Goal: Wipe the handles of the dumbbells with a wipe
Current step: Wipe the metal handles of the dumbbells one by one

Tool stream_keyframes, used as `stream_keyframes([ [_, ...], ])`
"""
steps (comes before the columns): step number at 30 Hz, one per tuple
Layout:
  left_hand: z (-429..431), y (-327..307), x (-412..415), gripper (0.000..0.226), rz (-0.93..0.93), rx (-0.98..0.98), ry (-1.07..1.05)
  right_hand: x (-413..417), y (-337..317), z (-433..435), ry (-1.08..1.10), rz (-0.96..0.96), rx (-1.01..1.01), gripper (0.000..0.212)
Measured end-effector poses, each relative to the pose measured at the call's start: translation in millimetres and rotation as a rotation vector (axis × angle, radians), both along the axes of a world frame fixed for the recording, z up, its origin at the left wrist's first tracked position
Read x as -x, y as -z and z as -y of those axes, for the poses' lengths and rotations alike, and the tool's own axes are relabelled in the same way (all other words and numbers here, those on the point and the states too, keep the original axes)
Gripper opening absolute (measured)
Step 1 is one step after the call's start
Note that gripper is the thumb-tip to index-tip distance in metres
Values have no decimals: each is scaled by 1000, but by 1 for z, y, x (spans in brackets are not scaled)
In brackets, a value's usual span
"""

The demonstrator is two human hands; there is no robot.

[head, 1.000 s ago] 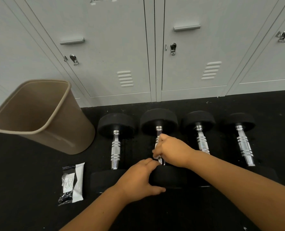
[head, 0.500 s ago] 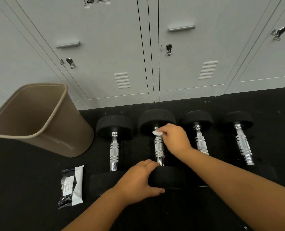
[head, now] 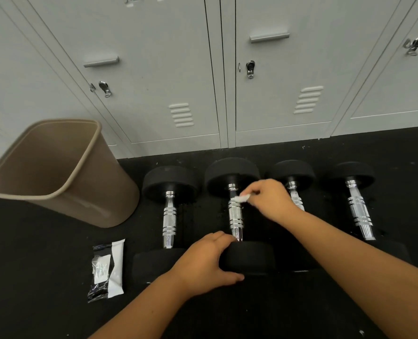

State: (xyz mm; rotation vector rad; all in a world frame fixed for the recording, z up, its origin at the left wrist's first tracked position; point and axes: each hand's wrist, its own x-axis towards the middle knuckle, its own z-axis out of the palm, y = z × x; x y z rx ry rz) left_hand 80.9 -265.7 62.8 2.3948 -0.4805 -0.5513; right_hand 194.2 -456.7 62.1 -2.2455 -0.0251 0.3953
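Four dumbbells lie side by side on the black floor, and the second dumbbell [head: 234, 216] from the left is the one in hand; its chrome handle [head: 235, 217] runs straight away from the person toward the lockers [head: 154, 69]. The right hand [head: 267, 198] pinches a small white wipe [head: 242, 198] against the handle's far end, so a stroke would likely pull back along that axis. The left hand [head: 209, 264], nearer the body, clamps the near weight head [head: 249, 258] to steady it. A tan waste bin [head: 56, 172] and a wipe packet [head: 107, 270] sit to the left.
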Motion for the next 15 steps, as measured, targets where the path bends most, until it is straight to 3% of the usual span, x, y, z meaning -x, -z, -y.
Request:
stream_keyframes([
  [3,0,-1,0,57,1,-9,0,-6,12,-15,175,37,-21,24],
  [9,0,-2,-2,58,0,-24,25,23,34,-18,274,-216,-105,25],
  [15,0,-1,-3,60,-13,-16,25,31,23,-1,40,-630,-101,30],
])
